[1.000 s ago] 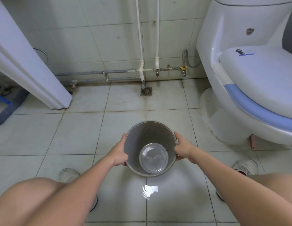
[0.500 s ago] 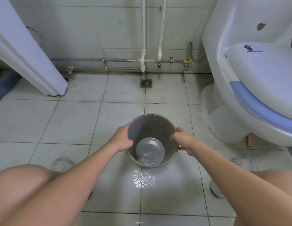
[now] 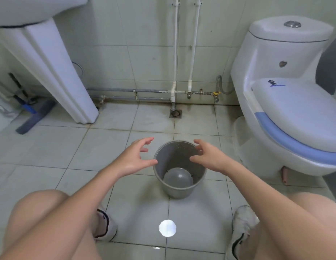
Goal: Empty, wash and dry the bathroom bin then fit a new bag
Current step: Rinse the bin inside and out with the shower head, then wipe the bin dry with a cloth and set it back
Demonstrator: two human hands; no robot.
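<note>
Crouching over the grey bin, which stands upright on the tiled floor between my shoes, I hold my left hand and right hand spread loose, gripping nothing, beside its rim.

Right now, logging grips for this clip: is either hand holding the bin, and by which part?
Nothing is held. The left hand and right hand hover open beside the bin.

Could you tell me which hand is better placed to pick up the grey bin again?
Right: the right hand hovers open over the bin rim, while the left hand sits open just beside it.
</note>
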